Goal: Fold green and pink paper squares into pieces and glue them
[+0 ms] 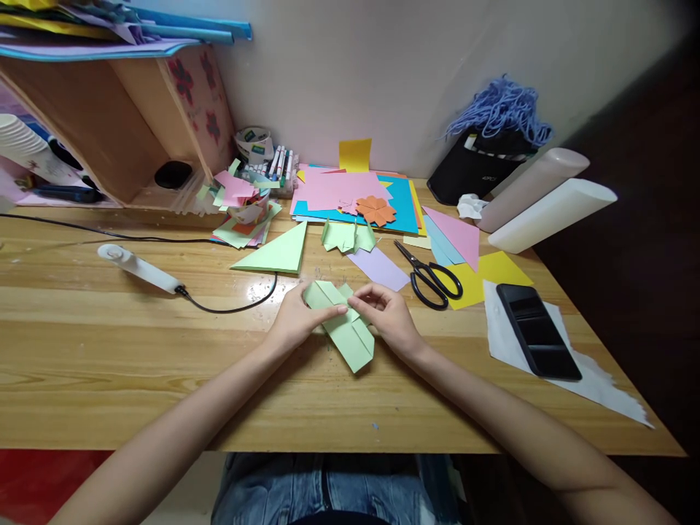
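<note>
In the head view, your left hand [295, 319] grasps the folded green paper [348, 341], thumb pressed flat on its upper face, and your right hand [391, 319] pinches its far right edge between thumb and fingers. That paper is held slantwise, near the middle of the wooden table [136, 364], between your two hands. Just beyond your left hand stands a green triangle [278, 253] of folded paper; to its right lies a green cut-out [345, 237], with a lilac sheet [379, 268] just beside it. Past your right hand you have black-handled scissors [429, 275], partly over a yellow sheet [500, 268].

For writing, look to the black pouch [459, 173] near the wall: its small white letters seem to read "40PCS". The tape roll [254, 148] at the back left carries a dark and green label too small for you to make out, and you cannot read anything on the markers [281, 162] beside it. The phone [539, 332] on your right shows a dark screen without legible text
</note>
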Motion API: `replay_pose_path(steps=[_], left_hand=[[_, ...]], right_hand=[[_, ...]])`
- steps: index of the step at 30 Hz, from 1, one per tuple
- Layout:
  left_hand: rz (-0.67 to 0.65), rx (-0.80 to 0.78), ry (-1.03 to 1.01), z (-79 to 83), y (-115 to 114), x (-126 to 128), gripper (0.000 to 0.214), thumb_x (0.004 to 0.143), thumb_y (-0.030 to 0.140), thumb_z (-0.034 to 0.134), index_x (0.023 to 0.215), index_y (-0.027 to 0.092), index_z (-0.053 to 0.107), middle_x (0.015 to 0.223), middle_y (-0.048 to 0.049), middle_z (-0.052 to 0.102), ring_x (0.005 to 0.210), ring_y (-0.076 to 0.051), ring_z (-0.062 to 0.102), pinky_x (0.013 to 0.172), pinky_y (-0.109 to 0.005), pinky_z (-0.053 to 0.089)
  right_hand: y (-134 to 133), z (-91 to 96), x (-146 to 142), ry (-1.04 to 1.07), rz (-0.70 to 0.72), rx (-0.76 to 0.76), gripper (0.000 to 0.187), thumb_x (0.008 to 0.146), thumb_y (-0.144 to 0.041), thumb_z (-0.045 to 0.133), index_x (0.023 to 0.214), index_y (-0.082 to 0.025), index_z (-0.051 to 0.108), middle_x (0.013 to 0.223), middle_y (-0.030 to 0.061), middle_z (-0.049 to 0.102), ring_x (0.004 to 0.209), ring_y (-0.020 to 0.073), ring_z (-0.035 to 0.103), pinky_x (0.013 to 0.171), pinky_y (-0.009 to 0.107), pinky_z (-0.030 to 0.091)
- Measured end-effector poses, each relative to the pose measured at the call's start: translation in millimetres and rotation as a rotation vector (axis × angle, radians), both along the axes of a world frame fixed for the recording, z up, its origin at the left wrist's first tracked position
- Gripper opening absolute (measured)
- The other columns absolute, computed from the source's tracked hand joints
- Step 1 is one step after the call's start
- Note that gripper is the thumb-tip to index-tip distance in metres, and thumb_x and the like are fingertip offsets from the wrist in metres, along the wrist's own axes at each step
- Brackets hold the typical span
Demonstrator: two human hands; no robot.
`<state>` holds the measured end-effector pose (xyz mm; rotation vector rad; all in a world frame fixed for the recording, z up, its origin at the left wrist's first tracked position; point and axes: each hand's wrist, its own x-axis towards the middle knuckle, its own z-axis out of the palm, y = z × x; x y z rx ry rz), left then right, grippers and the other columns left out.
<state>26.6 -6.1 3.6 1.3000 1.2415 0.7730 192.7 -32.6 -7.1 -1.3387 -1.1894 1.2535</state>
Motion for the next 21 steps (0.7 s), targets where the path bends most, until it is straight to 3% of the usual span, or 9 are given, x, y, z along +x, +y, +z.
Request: replay_pose_path(steps=[8,15,21], left_hand=[[-0.017,0.073,0.036,2.4,-3.2,2.5,0.044,0.055,0.036,0.073,0.091,0.014,0.060,0.094,-0.0063,0.065,0.084,-0.019,0.059,0.071,-0.028,0.048],[-0.074,0.119,0.067,3.8,0.1,-1.3,0.037,0.057,0.028,0.070,0.090,0.014,0.060,0.095,-0.0059,0.063,0.085,-0.019,0.058,0.075,-0.029,0.047],[-0.085,0.145,0.044,3.2,1.4,-5.0,0.036,0.061,0.025,0.067,0.094,0.015,0.061,0.102,-0.0065,0.063,0.092,-0.020,0.057,0.081,-0.031,0.045]], right_hand=[[3.4,0.1,5.4,0.010,0.159,-0.030,0.028,0.063,-0.041,0.069,0.067,-0.016,0.057,0.065,-0.0009,0.056,0.059,0.0099,0.051,0.056,0.024,0.043],[5.9,1.5,9.5,0.038,0.222,-0.077,0.027,0.073,-0.042,0.061,0.065,-0.016,0.056,0.064,-0.0005,0.056,0.061,0.0101,0.052,0.059,0.023,0.043],[6.9,1.4,13.2,-0.039,0.284,-0.075,0.025,0.065,-0.037,0.070,0.069,-0.015,0.058,0.067,-0.0006,0.058,0.060,0.0103,0.053,0.057,0.024,0.043]])
